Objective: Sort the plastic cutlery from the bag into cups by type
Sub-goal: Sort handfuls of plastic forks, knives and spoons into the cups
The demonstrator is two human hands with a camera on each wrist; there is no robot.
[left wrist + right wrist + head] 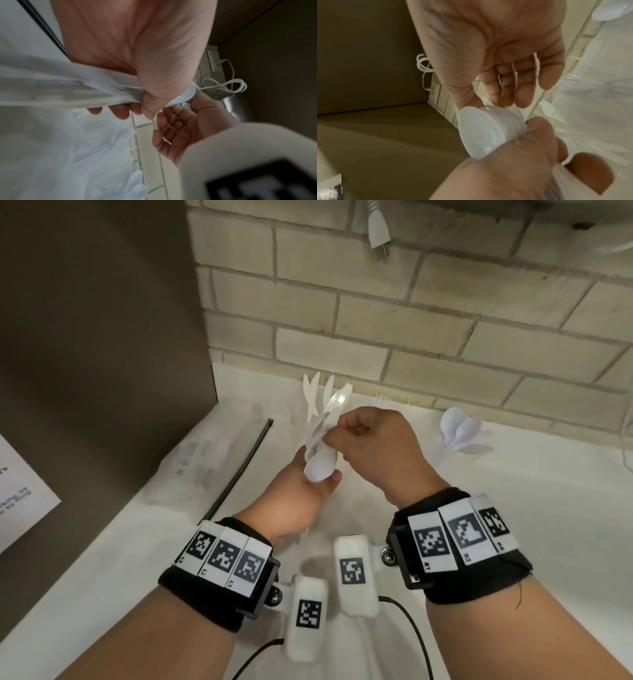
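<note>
Wrist bands with printed markers sit nearest the camera, and past them we hold our work up over the white counter, the largest thing in view, running back to a brick wall. At far left on it lies the clear bag, crumpled, with a black strip beside it. Toward the wall stand clear cups: one with spoons at right, one with forks behind our right hand; their rims are too faint to trace.

Our left hand has its fingers curled round a bundle of mixed white cutlery, spoon bowls nested at the thumb, other pieces fanning upward. Our right hand pinches one piece near the top of the bundle between thumb and forefinger, the other fingers loosely curled.

We judge these pieces very light, stiff yet brittle, and slick, and the nested spoons look likely to cling together. We would take each by the handle or neck, where a pinch has flat sides to bite, and draw it straight out along the bundle so the rest stay put.
</note>
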